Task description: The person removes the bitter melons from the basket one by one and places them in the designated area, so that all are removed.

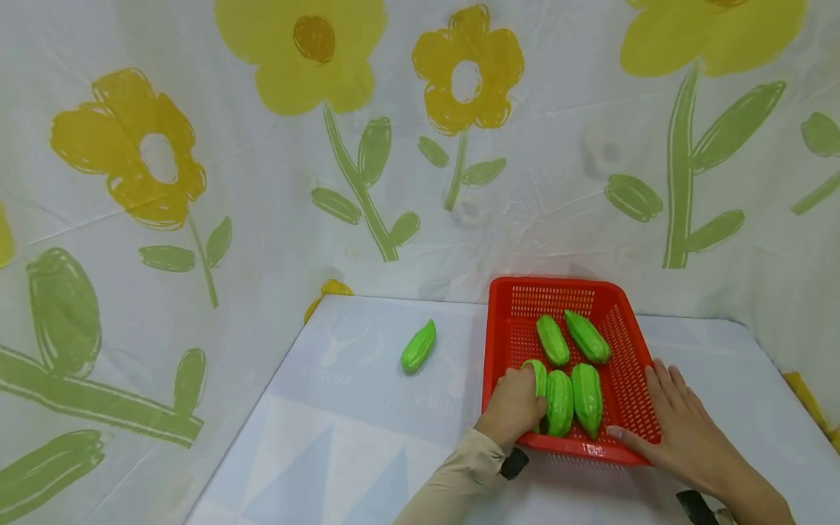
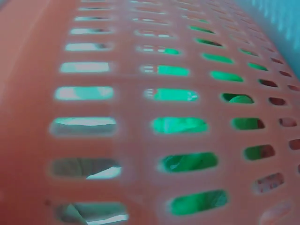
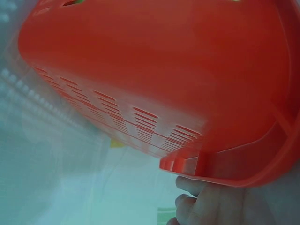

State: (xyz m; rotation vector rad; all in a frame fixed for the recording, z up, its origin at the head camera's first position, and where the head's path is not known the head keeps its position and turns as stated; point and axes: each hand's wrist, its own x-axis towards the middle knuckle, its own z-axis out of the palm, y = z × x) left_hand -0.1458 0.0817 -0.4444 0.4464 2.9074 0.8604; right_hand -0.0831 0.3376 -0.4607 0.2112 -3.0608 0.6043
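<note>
A red plastic basket (image 1: 623,350) with slotted walls holds several bright green, ridged bitter melons (image 1: 559,405). My left hand (image 1: 515,407) reaches over its left wall and grips the leftmost bitter melon (image 1: 539,373), partly hidden by the fingers. My right hand (image 1: 698,441) rests at the basket's front right corner, fingers straight along the right rim and thumb over the front rim. In the left wrist view, green shows through the slots of the basket wall (image 2: 133,145). Fingers (image 3: 206,201) lie along the rim in the right wrist view.
One more bitter melon (image 1: 418,346) lies on the white patterned table (image 1: 367,408), left of the basket. Behind and to the left hangs a white curtain (image 1: 558,182) printed with yellow flowers. The table's back edge runs close behind the basket.
</note>
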